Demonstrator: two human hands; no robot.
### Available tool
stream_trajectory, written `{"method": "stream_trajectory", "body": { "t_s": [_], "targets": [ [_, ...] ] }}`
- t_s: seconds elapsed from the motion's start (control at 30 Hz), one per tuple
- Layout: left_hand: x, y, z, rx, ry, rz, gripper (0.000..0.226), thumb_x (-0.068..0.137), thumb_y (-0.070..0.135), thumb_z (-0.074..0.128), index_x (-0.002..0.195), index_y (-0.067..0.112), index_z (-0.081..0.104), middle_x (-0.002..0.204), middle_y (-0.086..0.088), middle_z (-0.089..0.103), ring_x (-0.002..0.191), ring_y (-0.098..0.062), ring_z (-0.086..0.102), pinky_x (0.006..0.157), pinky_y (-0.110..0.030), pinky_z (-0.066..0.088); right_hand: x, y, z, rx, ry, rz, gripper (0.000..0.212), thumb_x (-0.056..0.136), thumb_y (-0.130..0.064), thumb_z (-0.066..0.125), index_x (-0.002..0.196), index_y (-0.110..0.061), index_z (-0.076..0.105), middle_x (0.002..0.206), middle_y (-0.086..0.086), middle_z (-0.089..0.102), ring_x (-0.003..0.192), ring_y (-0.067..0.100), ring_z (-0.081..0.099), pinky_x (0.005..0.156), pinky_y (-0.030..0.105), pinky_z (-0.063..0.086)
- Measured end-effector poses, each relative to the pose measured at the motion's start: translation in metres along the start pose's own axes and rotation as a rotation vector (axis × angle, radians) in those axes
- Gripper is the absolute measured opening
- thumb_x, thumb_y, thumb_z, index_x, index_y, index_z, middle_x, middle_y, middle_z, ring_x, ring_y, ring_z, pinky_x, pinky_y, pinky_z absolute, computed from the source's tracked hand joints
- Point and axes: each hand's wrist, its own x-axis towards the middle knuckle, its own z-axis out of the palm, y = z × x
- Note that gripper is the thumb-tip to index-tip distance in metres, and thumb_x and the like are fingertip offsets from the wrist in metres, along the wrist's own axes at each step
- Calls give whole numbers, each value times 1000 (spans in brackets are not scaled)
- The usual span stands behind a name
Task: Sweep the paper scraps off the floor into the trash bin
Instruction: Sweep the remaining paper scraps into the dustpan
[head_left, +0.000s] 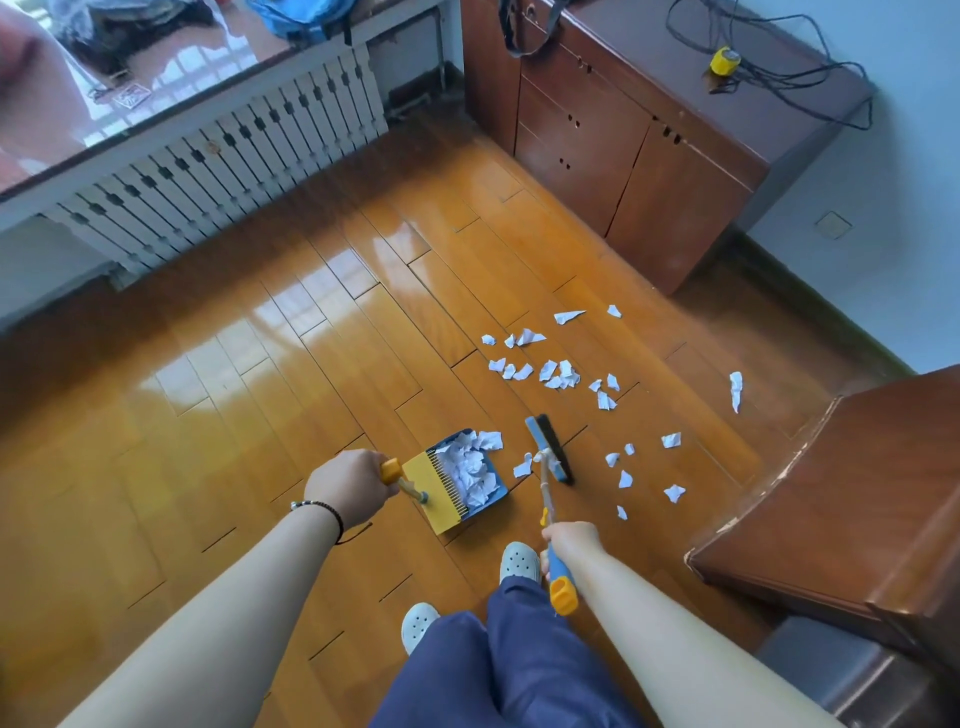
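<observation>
Plainly, hands grip dustpan handle and broom; no writing legible.

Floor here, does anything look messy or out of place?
Yes. Torn white paper scraps lie scattered on the wood floor beyond the broom, one stray by the right-hand furniture. The dustpan is already heaped, with one scrap hanging over its lip.
</observation>
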Motion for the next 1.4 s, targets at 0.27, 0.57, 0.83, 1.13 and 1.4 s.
{"method": "stream_trajectory", "body": {
  "t_s": [0.27, 0.57, 0.83, 1.13, 1.4],
  "targets": [
    [4, -1, 14, -29, 22, -9, 16, 95, 45, 63, 91, 30, 65, 75, 9, 62, 66, -13, 61, 54, -25, 48, -49, -7, 15, 8, -164, -15, 11, 96, -11, 53, 100, -2, 58, 59, 13, 51, 32, 17, 43, 37, 19, 39],
    [-1, -16, 17, -208, 41, -98, 24, 94, 48, 64, 85, 26, 65, 70, 5, 64, 58, -13, 55, 48, -23, 40, -74, -18, -6, -190, -153, -105, 18, 95, -12, 54, 106, -1, 61, 65, 12, 53, 36, 16, 46, 38, 20, 41],
    [17, -2, -5, -380, 75, -194, 29, 94, 45, 66, 81, 21, 60, 70, -1, 65, 60, -20, 58, 51, -27, 44, -66, -73, -39, -296, -127, -211, 19, 95, -15, 55, 110, -7, 62, 66, 10, 55, 40, 17, 48, 40, 20, 42],
    [51, 23, -47, -392, 130, -193, 30, 95, 44, 65, 75, 23, 57, 68, 1, 62, 61, -18, 58, 50, -25, 39, -60, -161, -54, -361, -33, -320, 21, 95, -15, 55, 110, -3, 61, 67, 10, 56, 45, 18, 50, 40, 22, 44],
    [117, 12, -89, -338, 109, -202, 24, 96, 42, 64, 83, 21, 63, 70, 0, 64, 62, -20, 60, 49, -26, 43, -23, -251, -49, -272, 69, -285, 19, 95, -10, 56, 109, 3, 58, 66, 14, 54, 46, 22, 49, 35, 20, 40]
  ]
}}
